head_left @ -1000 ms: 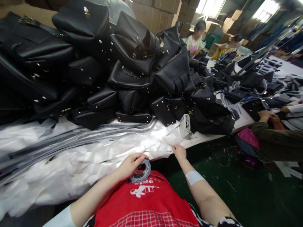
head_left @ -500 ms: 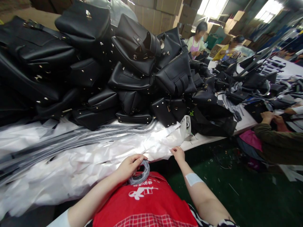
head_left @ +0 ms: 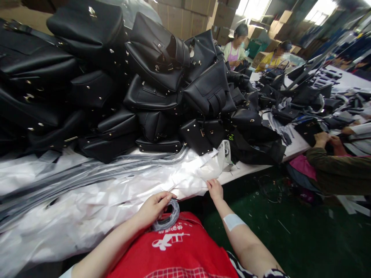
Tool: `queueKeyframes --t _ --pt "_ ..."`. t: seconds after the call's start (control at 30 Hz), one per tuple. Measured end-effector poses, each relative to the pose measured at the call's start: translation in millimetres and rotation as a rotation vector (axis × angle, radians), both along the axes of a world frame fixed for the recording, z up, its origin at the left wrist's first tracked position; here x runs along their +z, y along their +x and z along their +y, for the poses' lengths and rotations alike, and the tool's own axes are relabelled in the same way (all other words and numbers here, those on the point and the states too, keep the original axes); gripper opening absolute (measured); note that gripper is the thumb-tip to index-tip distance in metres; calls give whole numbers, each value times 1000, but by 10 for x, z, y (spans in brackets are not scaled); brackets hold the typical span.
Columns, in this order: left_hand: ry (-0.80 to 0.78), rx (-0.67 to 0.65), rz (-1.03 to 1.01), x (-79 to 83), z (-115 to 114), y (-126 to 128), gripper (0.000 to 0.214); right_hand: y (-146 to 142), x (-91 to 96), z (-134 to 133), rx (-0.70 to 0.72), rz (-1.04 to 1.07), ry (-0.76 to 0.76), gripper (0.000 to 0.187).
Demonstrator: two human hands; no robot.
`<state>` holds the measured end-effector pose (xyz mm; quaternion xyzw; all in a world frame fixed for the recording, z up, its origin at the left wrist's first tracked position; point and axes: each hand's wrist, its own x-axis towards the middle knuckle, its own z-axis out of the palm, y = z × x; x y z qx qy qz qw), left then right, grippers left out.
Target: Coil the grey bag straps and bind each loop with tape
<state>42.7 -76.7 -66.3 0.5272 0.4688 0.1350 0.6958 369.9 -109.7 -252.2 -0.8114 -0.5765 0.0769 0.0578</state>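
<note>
One wrapped ring (head_left: 175,214), partly hidden by the left hand (head_left: 154,208) pinching it, overlaps the red apron's (head_left: 171,258) top; beyond the apron, the right hand's (head_left: 216,190) fingertips meet, any contents indiscernible

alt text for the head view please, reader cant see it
A person's left hand holds a grey loop in front of a red apron, the right hand by the edge of white sheets. Black bags pile up beyond; co-workers are at right.
</note>
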Motion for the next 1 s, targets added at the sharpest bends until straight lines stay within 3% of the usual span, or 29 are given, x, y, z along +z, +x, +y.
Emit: queueKeyframes --t 0.27,0.57,0.87,1.0 --pt "25 1 5 32 -4 37 64 10 109 44 20 -44 -54 25" --pt "84 16 31 76 -34 27 50 -35 229 252 -24 -110 -118 20" --pt "58 6 -27 -2 -56 -18 54 197 934 351 46 11 -234 30" --pt "77 -1 -79 -68 -84 -12 54 185 1347 190 66 344 -305 29"
